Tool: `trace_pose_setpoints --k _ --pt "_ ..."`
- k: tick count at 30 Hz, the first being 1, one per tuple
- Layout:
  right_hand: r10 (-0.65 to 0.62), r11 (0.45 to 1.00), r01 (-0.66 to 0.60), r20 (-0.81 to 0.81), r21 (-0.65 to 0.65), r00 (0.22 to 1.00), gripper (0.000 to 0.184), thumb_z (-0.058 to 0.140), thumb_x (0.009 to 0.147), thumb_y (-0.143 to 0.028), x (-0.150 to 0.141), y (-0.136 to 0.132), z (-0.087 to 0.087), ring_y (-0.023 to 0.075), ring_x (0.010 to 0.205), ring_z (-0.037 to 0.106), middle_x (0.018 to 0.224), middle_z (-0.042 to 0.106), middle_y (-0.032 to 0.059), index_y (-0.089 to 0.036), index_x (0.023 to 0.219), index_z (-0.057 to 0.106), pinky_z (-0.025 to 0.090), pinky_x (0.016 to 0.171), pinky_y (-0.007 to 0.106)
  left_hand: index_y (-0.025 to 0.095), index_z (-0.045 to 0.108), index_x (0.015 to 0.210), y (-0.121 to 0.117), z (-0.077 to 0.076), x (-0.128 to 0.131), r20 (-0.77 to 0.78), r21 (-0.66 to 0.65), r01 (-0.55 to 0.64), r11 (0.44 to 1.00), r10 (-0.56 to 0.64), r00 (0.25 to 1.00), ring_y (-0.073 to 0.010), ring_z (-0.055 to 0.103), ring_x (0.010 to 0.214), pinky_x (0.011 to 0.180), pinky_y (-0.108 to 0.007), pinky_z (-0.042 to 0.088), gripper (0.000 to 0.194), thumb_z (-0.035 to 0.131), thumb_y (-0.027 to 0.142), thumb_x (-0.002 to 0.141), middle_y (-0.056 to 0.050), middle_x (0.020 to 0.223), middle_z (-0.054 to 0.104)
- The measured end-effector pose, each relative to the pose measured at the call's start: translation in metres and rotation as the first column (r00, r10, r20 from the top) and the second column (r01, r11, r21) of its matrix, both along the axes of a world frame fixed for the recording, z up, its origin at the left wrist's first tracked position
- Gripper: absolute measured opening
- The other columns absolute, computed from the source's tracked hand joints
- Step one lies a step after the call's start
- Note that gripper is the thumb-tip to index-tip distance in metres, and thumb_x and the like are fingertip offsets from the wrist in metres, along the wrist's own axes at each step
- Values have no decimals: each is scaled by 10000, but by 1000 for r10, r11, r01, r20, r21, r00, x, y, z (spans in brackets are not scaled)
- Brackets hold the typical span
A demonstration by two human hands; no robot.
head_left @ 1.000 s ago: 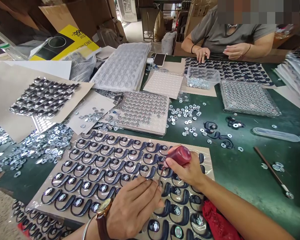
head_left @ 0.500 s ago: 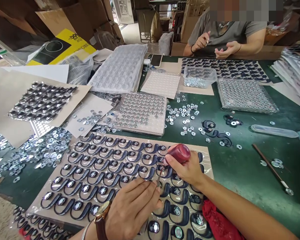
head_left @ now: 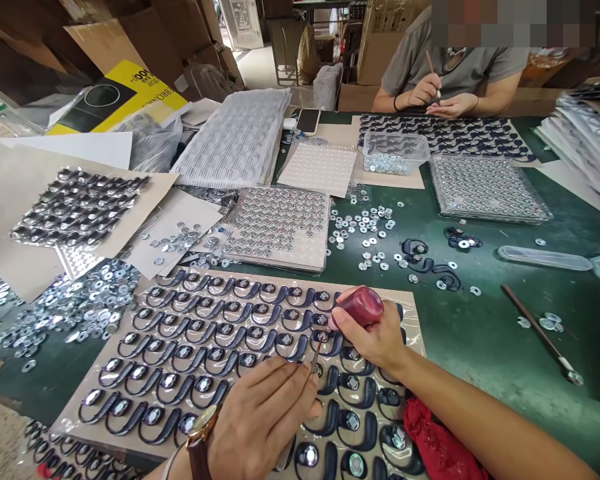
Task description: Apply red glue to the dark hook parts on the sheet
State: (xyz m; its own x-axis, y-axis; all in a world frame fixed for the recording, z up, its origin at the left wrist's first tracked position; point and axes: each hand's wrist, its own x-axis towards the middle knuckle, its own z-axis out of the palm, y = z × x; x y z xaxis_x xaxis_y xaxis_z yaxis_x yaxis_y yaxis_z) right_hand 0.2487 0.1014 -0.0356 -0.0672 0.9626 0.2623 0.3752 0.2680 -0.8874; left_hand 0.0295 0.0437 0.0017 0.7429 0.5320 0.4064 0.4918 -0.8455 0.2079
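Note:
My right hand (head_left: 380, 337) is closed around a dark red squeeze bottle (head_left: 359, 307), tipped so its nozzle end points down and left. The nozzle is close to a dark curved piece with a shiny round centre on the card (head_left: 414, 307). Pinched in my left hand (head_left: 267, 407) is a pair of tweezers (head_left: 317, 353), its tip right beside the bottle's end. Whether the tip touches the piece, I cannot tell. Rows of these dark hair ties (head_left: 215, 390) with shiny round centres lie under clear film on the card, beneath both hands.
Loose metal discs (head_left: 80, 313) are heaped at the left, others (head_left: 365, 227) scattered mid-table. A sheet of round ornaments (head_left: 277, 227) lies beyond my card. A brown stick (head_left: 535, 327) and red cloth (head_left: 435, 440) are at the right. Opposite, a co-worker's hands (head_left: 440, 97) hold a stick.
My hands keep nearly the same pose, bottle and tweezers at the same spot. Across the table, the co-worker's two hands have come together, with the stick now upright. The view has shifted slightly.

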Motion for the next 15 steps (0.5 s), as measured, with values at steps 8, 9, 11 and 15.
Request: trace_pose_setpoints --k 8,9,11,15 --pt "-19 1000 19 55 -1 998 212 628 827 -399 -1 2 2 157 525 618 576 644 7 -195 774 648 509 552 256 73 647 1068 1 3 2 6 21 -5 1000 5 1000 -201 667 948 861 -357 545 204 587 138 884 -102 1040 704" --pt "-19 1000 19 62 7 998 219 625 829 -399 -1 2 3 155 526 616 574 641 7 -195 752 648 507 553 254 70 647 1068 1 4 2 10 20 -4 1000 4 1000 -202 668 945 860 -359 544 206 590 132 880 -102 1039 705" --pt "-15 1000 13 81 20 997 237 617 834 -389 -1 3 6 151 529 611 565 632 6 -195 699 640 503 560 252 74 648 1062 3 5 3 28 18 -9 1000 8 1000 -197 673 932 854 -352 545 199 579 126 882 -96 1026 709" --pt "16 1000 -18 105 14 994 290 604 843 -376 0 3 9 141 509 592 534 605 3 -194 618 622 490 555 248 94 649 1039 7 9 4 66 -15 -15 1000 16 998 -176 679 906 834 -321 551 181 546 126 893 -87 983 720"
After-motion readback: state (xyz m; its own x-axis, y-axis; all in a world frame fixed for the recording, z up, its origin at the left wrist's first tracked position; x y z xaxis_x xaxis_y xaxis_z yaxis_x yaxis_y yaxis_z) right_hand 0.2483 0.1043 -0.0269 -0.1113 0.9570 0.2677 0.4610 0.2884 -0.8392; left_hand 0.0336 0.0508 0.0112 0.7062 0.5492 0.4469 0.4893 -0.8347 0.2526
